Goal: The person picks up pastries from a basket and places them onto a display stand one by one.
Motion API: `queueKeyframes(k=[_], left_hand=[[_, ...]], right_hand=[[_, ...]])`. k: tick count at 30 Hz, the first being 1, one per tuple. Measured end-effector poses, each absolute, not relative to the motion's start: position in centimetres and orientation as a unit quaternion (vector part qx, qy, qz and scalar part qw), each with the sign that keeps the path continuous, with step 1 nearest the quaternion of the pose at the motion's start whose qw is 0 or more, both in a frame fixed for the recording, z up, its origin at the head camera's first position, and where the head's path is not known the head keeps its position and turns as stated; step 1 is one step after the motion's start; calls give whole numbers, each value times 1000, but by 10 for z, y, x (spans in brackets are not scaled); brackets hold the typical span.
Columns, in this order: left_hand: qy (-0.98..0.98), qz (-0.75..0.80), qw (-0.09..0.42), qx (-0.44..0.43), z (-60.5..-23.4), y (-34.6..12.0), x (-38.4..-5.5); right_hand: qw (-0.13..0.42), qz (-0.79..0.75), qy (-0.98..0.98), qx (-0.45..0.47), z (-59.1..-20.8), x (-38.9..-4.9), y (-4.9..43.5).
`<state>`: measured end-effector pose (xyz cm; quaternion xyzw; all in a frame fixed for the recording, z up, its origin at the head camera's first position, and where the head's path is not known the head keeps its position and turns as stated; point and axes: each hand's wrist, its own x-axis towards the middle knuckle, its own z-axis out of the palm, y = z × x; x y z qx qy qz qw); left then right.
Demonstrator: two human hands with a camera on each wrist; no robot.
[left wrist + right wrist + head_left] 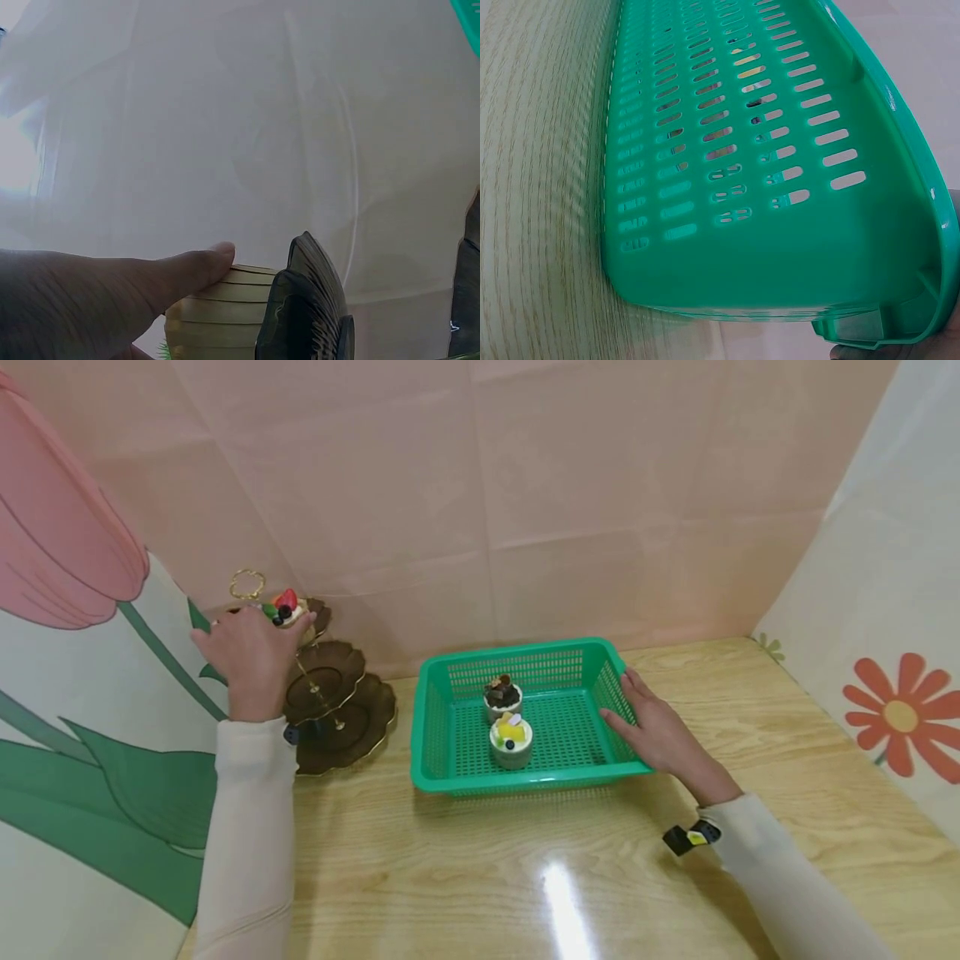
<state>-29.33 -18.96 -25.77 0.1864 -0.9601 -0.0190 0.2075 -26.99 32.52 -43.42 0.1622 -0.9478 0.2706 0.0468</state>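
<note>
At the upper left in the head view, my left hand (251, 653) pinches a fruit-topped cupcake (288, 607) at the top tier of a brown scalloped stand (367, 727). The left wrist view has my thumb (199, 271) against the cupcake's ribbed cream cup (221, 319), a dark edge beside it. My right hand (663, 731) grips the right rim of a green plastic basket (532, 778), thumb on the inner side. Inside the basket stand a chocolate-topped cupcake (503, 697) and, in front of it, a cupcake with yellow fruit (512, 743).
Both tiers below the top one fan out towards the basket's left side. A gold ring handle (247, 583) tops the stand. The wooden table (480, 868) ends at a pink cloth backdrop (570, 510). Flower-printed panels flank it, one with a red flower (900, 716).
</note>
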Motion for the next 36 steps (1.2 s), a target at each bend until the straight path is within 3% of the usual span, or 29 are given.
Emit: queueKeyframes(k=[9, 36], left_hand=[[-967, -6, 182, 177, -256, -191, -292], [-961, -54, 215, 167, -258, -193, -299]], right_hand=[[48, 274, -946, 164, -435, -268, 324], [47, 277, -945, 165, -435, -270, 325]])
